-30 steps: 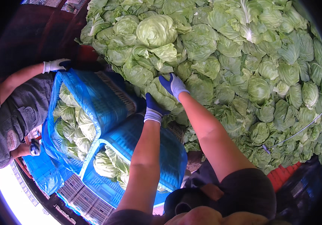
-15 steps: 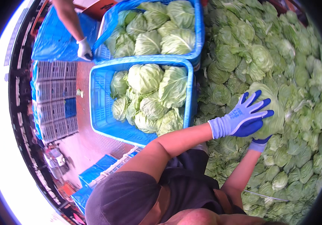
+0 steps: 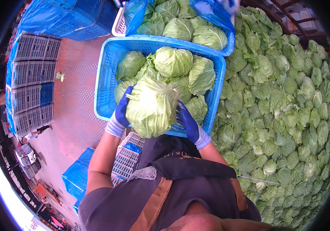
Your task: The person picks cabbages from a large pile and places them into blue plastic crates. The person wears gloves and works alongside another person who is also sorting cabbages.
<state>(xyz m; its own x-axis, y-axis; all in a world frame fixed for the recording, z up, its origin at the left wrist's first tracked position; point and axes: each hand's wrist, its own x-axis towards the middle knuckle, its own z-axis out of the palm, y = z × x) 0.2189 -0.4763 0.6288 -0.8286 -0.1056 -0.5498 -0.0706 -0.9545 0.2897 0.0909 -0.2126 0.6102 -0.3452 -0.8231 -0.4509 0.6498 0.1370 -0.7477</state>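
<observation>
Between my two gloved hands is a large pale green cabbage, held above the near edge of a blue plastic crate. My left hand presses its left side, fingers curved along the leaves. Against the right side rests my right hand, its fingertips partly hidden by the cabbage. Both gloves are blue with pale cuffs. Inside the crate, behind the held one, lie several more cabbages.
A second crate lined with blue plastic film holds cabbages beyond the first; another person's gloved hand is at its edge. A big cabbage heap fills the right. Stacked crates stand left, on a metal floor.
My hands have brought the cabbage from the heap on the right to the crate, and my view has turned left with them. The other person's hand has left the blue-covered stack.
</observation>
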